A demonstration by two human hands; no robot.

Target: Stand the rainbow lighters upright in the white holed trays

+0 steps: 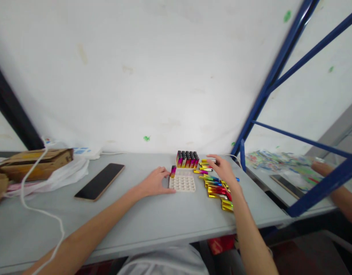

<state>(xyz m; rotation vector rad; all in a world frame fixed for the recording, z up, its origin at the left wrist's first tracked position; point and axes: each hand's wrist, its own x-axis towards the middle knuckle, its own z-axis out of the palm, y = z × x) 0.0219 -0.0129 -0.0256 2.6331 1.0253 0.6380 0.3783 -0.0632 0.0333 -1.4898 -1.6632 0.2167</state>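
A white tray (182,184) with rows of round holes lies on the grey desk. One lighter (172,172), purple fading to yellow, stands upright at its far left corner. My left hand (155,181) steadies the tray from the left, thumb at the near corner and fingertips by the lighter. Over the far end of a pile of loose shiny lighters (217,189) in gold, red, blue and pink is my right hand (221,168). Its fingers are parted, and nothing shows between them. Behind the tray, a full block of black-topped lighters (187,159) stands upright.
A dark phone (100,181) lies left of my left hand. Farther left are cardboard boxes (35,162), a plastic bag (58,177) and a white cable (44,212). A blue metal frame (257,103) rises at right; beyond it another person's arm (342,194) rests over a neighbouring desk.
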